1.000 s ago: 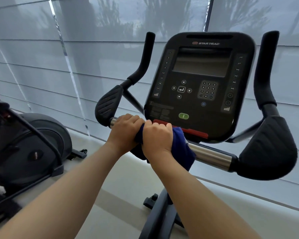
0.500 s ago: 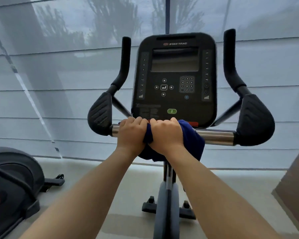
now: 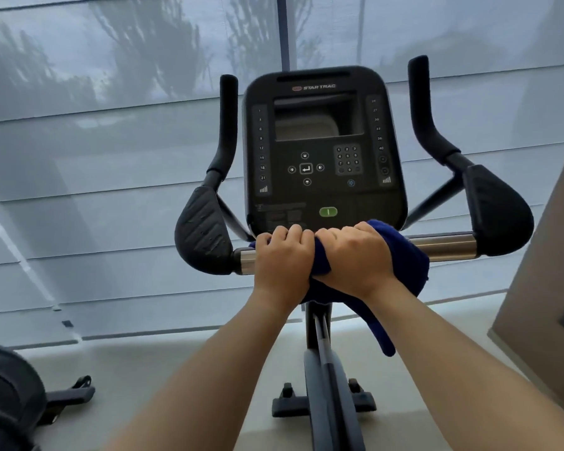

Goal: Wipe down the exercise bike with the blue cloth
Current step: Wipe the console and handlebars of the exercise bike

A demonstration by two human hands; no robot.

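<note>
Both my hands were clenched side by side around the blue cloth (image 3: pixel 407 265), my left hand (image 3: pixel 282 255) and right hand (image 3: pixel 355 252) pressing it onto the steel crossbar (image 3: pixel 443 245) just below the console (image 3: pixel 323 151) (one corner hung loose underneath). I judged this the bar-wiping step; next I needed to slide my grip toward the bare right end.

Pale roller blinds (image 3: pixel 118 177) are covering the windows, tree shadows showing through; a light floor (image 3: pixel 183 369) is lying below.
</note>
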